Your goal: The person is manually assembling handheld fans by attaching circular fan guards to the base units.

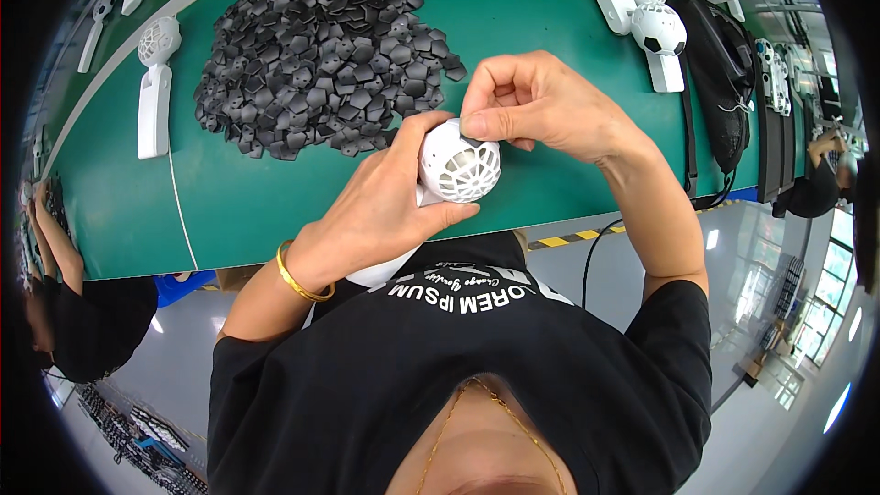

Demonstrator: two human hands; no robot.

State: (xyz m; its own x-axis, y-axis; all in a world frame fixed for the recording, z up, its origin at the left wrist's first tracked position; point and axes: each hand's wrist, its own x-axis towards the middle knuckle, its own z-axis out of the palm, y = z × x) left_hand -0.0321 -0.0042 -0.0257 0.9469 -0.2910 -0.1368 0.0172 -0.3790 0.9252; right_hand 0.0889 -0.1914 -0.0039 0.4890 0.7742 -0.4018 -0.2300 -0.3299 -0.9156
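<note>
My left hand (pixel 367 202) is wrapped round a white ball-headed device (pixel 463 176) near the table's front edge. The ball has an open lattice, and its white handle (pixel 383 268) runs down behind my left wrist, partly hidden. At the upper side of the ball, my right hand (pixel 536 105) pinches a small black pentagonal piece (pixel 470 140) between thumb and forefinger. The piece touches the ball, mostly covered by the thumb. Just beyond my left hand lies a large heap of loose black pentagonal pieces (pixel 321 64).
On the green table (pixel 522 9), a similar white device (pixel 154 101) lies at left with a white cord. At right are more devices, one ball having black patches (pixel 658 29), beside a black bag (pixel 715 82). Another person (pixel 92 321) sits at far left.
</note>
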